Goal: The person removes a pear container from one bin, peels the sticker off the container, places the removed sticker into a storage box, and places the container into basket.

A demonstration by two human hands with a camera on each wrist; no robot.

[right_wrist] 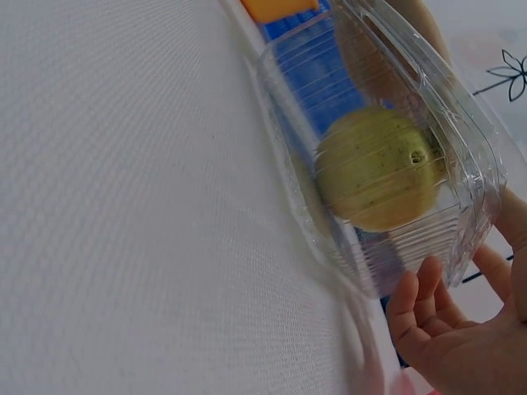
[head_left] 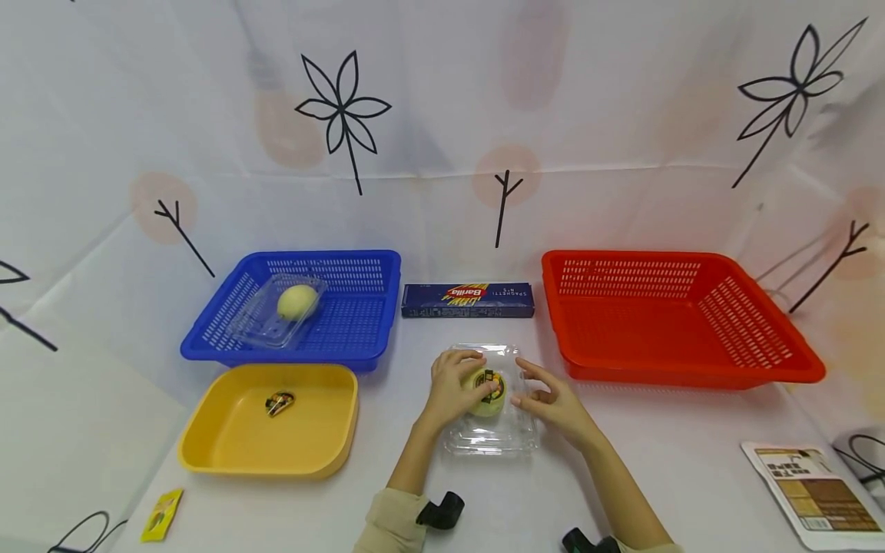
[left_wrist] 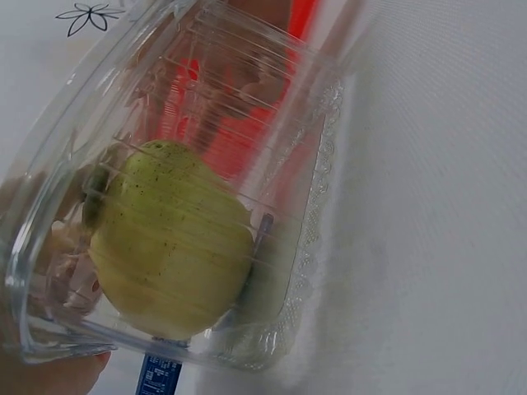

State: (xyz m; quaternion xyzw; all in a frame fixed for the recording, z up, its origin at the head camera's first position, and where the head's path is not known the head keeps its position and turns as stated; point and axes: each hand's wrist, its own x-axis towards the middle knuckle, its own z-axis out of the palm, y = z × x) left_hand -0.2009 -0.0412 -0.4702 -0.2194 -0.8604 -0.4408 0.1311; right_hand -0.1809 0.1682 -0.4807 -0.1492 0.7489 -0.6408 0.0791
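A clear plastic clamshell box (head_left: 491, 439) sits on the white table in front of me, with a pale green round fruit (left_wrist: 173, 243) inside. In the head view a dark round sticker (head_left: 492, 382) overlaps the fruit. My left hand (head_left: 452, 388) rests over the left side of the lid, its thumb on the sticker and its fingers spread along the top. My right hand (head_left: 556, 403) is at the box's right edge, index finger and thumb apart by the lid. In the right wrist view its other fingers (right_wrist: 428, 300) bend loosely beside the box.
A blue basket (head_left: 346, 338) holds another clear box with a pale fruit. In front stands a yellow tray (head_left: 270, 453) with a small dark label-like piece (head_left: 280, 403). A spaghetti box (head_left: 467, 300), red basket (head_left: 684, 338), yellow packet (head_left: 162, 514) and white-brown pouch (head_left: 816, 495) surround the work.
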